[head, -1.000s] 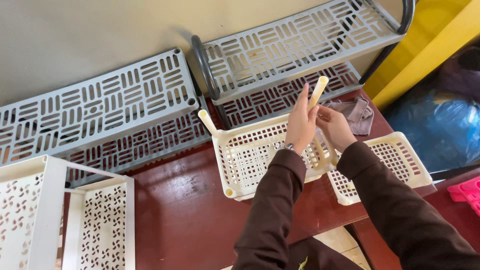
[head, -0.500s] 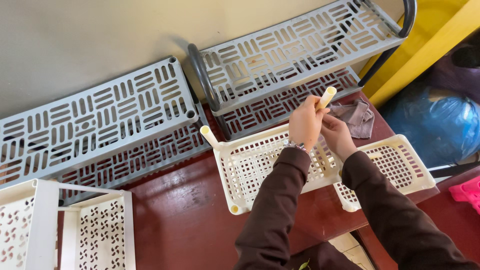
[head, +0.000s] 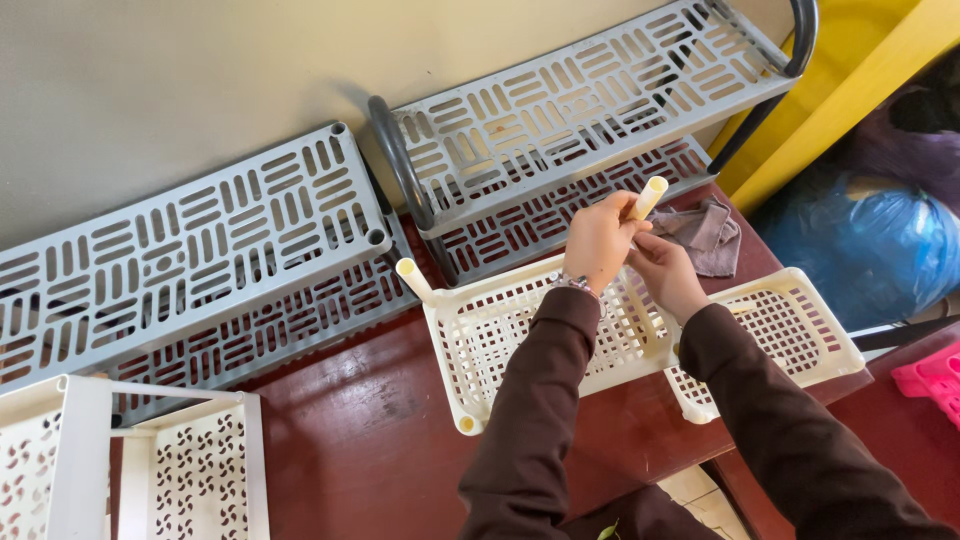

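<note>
Both my hands on a cream tube over the cream tray.

My left hand (head: 598,240) has its fingers wrapped around the cream tube (head: 650,196), whose open end pokes up past my knuckles; my right hand (head: 665,275) pinches it from below. They hover above the far corner of the cream slotted tray (head: 500,340) on the red-brown counter (head: 370,440). A grey cloth (head: 710,232) lies just beyond, grey racks (head: 200,260) behind.

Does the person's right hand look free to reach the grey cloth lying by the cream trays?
Probably yes. The grey cloth lies just beyond the right hand, with nothing between them. But that hand is busy at the cream tube, which the left hand also holds, so it would have to let go first.
</note>
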